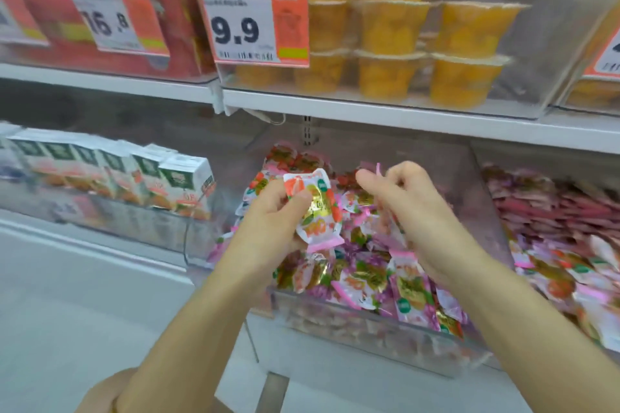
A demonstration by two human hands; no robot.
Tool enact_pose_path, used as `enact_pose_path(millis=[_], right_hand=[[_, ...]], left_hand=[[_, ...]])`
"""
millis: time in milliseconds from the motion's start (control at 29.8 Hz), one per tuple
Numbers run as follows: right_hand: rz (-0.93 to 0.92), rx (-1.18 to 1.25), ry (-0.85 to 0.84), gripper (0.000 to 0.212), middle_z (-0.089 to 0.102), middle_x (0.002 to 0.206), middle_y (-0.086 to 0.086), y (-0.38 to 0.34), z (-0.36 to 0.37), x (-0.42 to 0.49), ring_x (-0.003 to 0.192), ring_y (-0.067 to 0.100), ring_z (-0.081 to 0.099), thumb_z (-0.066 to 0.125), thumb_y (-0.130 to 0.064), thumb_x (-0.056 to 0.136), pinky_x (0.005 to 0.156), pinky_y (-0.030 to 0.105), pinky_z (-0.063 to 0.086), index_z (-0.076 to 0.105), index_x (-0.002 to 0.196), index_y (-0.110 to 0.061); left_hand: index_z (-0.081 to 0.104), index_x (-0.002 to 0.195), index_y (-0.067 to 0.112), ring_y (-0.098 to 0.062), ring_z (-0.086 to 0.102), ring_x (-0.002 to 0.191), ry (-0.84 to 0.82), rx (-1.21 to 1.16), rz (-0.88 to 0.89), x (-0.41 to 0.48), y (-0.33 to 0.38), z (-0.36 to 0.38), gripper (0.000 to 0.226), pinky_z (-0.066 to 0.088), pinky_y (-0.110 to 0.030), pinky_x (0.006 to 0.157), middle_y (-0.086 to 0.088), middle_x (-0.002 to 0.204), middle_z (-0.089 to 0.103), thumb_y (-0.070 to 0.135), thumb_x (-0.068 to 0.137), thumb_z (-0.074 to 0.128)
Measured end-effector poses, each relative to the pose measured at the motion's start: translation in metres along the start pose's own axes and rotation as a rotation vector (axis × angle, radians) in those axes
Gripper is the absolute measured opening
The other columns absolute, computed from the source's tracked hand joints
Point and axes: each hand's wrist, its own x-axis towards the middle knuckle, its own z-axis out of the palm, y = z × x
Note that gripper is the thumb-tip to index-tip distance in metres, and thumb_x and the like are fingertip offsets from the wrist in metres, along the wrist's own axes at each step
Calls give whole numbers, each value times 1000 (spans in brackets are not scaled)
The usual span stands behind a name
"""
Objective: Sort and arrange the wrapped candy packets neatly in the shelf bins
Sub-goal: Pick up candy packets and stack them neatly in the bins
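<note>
Far left on the lower shelf, a row of white cartons (141, 174) stands upright in a clear bin. Above them, price tags hang off the upper shelf's front edge, one reading 9.9 (248, 22), with orange jelly cups (392, 74) stacked behind it.

Now the action: the left hand (271, 221) is up over the left side of the middle bin (369, 325). Its fingers and thumb are clamped round a small bunch of packets (318, 211), white and pink with gold print, lifted clear of the heap. Beneath, the candy packets (362, 275) lie jumbled, filling that bin to its front wall.

The right hand (416, 208) hovers just beside the left, apart from it, over the bin's middle, fingers curled. A sliver of pink wrapper shows at the fingertips, but blur hides whether it grips anything.

Off right, the neighbouring bin (543, 157) holds dark maroon packets (553, 211) at the back and more pink ones toward its front.
</note>
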Motion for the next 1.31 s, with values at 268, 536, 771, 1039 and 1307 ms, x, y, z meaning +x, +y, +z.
enact_pose_path(millis=[268, 536, 771, 1039, 1307], right_hand=[[234, 411, -206, 24, 65, 89, 15, 4, 26, 20, 67, 19, 63, 60, -3, 86, 56, 30, 53, 59, 109, 1], [295, 404, -326, 21, 68, 92, 14, 0, 36, 33, 75, 22, 67, 61, -3, 86, 65, 35, 56, 60, 107, -1], [416, 470, -269, 25, 68, 90, 17, -4, 48, 61, 68, 21, 67, 61, 3, 83, 60, 33, 58, 62, 107, 3], [438, 485, -8, 11, 71, 75, 15, -6, 75, 125, 63, 21, 69, 58, 3, 87, 62, 31, 58, 58, 80, -4], [277, -326, 25, 23, 61, 88, 9, -5, 91, 148, 74, 21, 60, 44, -22, 100, 62, 21, 49, 55, 110, -4]], left_hand=[[54, 101, 7, -22, 50, 80, -48, 245, -40, 9, -6, -18, 29, 48, -51, 85, -12, 86, 49, 33, 88, 54], [62, 94, 19, -8, 62, 70, 101, 103, 10, 14, -4, -23, 5, 42, -19, 57, -2, 86, 71, 17, 90, 60], [58, 110, 23, -14, 64, 97, 150, -35, -77, 24, -2, -21, 17, 53, -36, 87, -3, 109, 64, 24, 95, 52], [46, 125, 19, -4, 59, 76, 322, -136, -87, 30, 3, -25, 34, 51, -37, 89, 6, 107, 51, 8, 93, 52], [49, 126, 20, -2, 57, 76, 361, -161, -113, 35, 7, -29, 37, 49, -40, 93, 4, 116, 51, 8, 92, 53]])
